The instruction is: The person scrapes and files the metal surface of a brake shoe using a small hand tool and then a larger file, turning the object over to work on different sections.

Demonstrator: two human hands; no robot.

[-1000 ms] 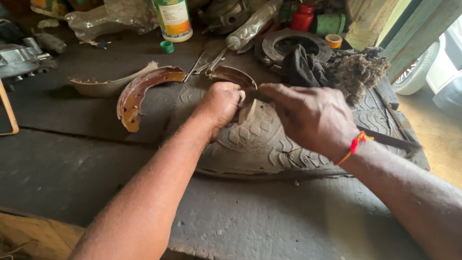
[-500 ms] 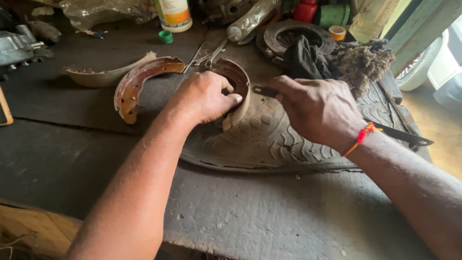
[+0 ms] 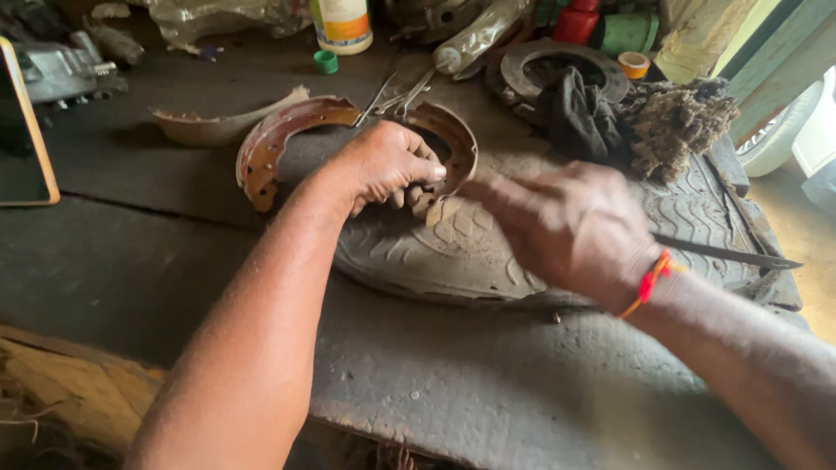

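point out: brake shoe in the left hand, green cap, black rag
brake shoe (image 3: 460, 139): head view, on its curved rusty rim.
green cap (image 3: 326, 62): head view, on its top.
black rag (image 3: 575, 117): head view, on its middle fold.

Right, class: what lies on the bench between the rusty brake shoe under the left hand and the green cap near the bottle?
In the head view, crossed metal pliers lie between the brake shoe held by the left hand and the green cap; otherwise bare dark bench.
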